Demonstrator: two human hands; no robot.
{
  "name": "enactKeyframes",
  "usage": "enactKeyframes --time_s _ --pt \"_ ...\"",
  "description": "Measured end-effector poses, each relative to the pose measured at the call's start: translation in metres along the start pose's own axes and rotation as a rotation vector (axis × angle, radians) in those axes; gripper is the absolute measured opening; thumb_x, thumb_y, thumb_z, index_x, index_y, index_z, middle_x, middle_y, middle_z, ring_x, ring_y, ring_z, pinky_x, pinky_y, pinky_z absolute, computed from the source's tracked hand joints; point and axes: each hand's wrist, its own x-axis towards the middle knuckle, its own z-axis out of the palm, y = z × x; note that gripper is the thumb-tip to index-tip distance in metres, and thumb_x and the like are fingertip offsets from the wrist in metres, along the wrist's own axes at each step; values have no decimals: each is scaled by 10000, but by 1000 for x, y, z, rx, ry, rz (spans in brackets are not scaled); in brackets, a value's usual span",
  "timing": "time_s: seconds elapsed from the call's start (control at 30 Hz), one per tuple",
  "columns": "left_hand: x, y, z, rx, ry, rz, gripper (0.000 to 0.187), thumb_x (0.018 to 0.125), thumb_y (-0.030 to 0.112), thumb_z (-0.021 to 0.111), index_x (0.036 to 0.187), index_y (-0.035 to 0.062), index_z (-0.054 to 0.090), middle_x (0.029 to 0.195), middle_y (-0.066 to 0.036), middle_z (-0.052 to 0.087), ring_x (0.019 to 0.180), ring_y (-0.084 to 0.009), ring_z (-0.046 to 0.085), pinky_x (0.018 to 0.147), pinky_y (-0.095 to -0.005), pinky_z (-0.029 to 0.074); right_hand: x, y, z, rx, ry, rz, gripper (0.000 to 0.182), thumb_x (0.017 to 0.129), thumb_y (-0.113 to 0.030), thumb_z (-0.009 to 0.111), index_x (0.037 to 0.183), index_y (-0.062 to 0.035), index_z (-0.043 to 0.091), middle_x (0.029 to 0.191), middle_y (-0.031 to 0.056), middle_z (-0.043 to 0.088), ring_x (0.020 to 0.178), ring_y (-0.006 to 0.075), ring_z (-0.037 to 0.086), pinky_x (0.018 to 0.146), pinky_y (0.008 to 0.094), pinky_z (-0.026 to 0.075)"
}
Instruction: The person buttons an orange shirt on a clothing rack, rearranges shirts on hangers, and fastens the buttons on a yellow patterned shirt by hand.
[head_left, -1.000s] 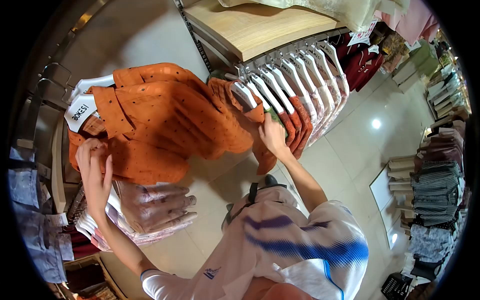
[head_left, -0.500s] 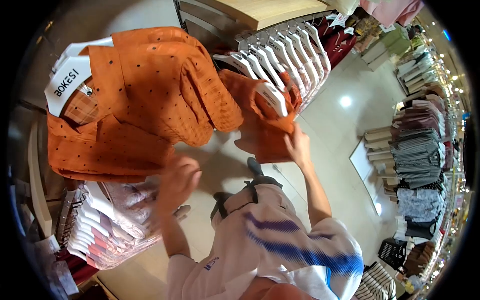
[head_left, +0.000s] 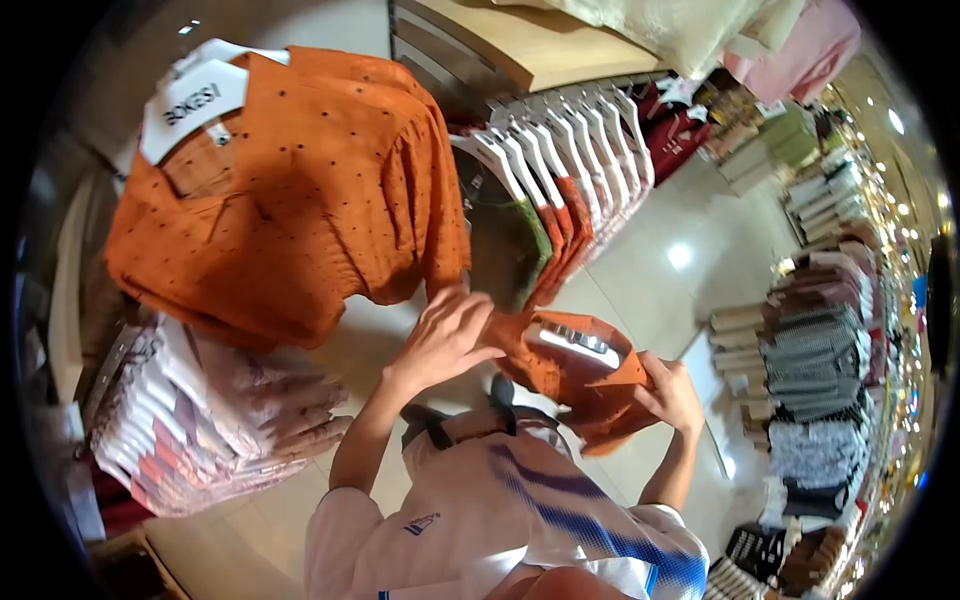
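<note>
My right hand [head_left: 672, 392] pinches the edge of an orange blouse [head_left: 572, 400] on a white hanger [head_left: 580, 345], held in front of my body. At the other side of this blouse is my left hand [head_left: 440, 335], its thumb and fingers apart and right beside the cloth. Above my left hand hangs another orange blouse [head_left: 320, 190] with black dots, on a white hanger [head_left: 200, 105] lettered BOKESI. Its sleeve comes down close to my left fingertips.
Ahead, a rack holds white hangers [head_left: 580, 130] with red, green and pale clothes. Pale pink patterned clothes [head_left: 215, 425] hang at lower left. A wooden shelf [head_left: 560, 60] juts out above the rack. Along the right stand racks of striped and dark garments [head_left: 815, 365] beyond the tiled floor [head_left: 700, 225].
My right hand has brought the orange blouse away from the rack, down and to the right. My left hand has moved up and right to its side, and the view has shifted.
</note>
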Motion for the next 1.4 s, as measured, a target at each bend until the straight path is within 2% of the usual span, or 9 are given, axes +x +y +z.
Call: enactKeyframes --time_s 0.07,0.27,0.57,0.63,1.0,1.1,1.23,1.3,1.4 --pt "-12 2 -5 59 7 -27 484 683 194 828 1055 3 585 980 -141 635 868 -339 626 797 -424 511 17 8 -13 56 -71 -191 331 759 -182 655 1048 -36 589 738 201 586 698 431 592 630 459 484" --pt "-18 36 -92 379 -31 -487 374 811 282 736 1070 52 596 945 -128 665 875 -343 651 744 -467 481 94 -33 -54 -13 71 -522 319 838 -213 718 1080 -26 628 897 211 651 801 415 632 700 427 515" --pt "24 28 -258 602 383 -421 423 892 333 708 788 5 462 599 -200 527 582 -386 534 553 -443 406 246 -135 -75 338 356 -923 300 868 -264 717 1034 -19 671 828 196 676 766 371 666 669 392 517" --pt "21 26 -277 612 379 -448 428 893 340 708 793 3 463 594 -197 515 570 -381 510 548 -435 398 262 -156 -78 319 284 -889 327 866 -256 726 1053 6 669 797 150 689 674 222 656 632 310 494" --pt "-20 -5 -291 661 376 -515 452 897 385 693 850 -3 465 616 -207 519 587 -396 506 560 -448 391 291 -188 -44 308 310 -993 350 839 -307 732 1027 -16 679 843 206 688 804 377 666 713 407 521" --pt "-24 -16 -288 663 356 -530 451 898 396 686 858 0 473 639 -210 545 631 -410 541 576 -461 401 295 -181 -30 314 297 -933 374 820 -296 759 1037 -2 676 862 211 696 816 364 681 728 396 529" --pt "-26 -13 -281 801 429 -592 415 899 396 682 934 10 533 704 -209 601 695 -418 584 626 -461 439 296 -161 -14 500 276 -816 360 815 -188 789 1062 32 648 923 160 720 822 168 682 761 313 532" --pt "-44 -21 -277 748 472 -571 404 893 362 702 1055 18 568 825 -224 649 783 -421 616 699 -429 478 300 -140 3 623 254 -734 396 808 -216 793 1087 26 653 963 183 714 866 242 701 779 332 529" --pt "-88 -35 -257 684 628 -579 475 874 309 737 1178 -4 551 1043 -231 670 943 -396 646 820 -413 499 311 -85 63 789 277 -652 388 846 -171 760 1132 59 633 1026 126 714 932 153 652 849 297 505"
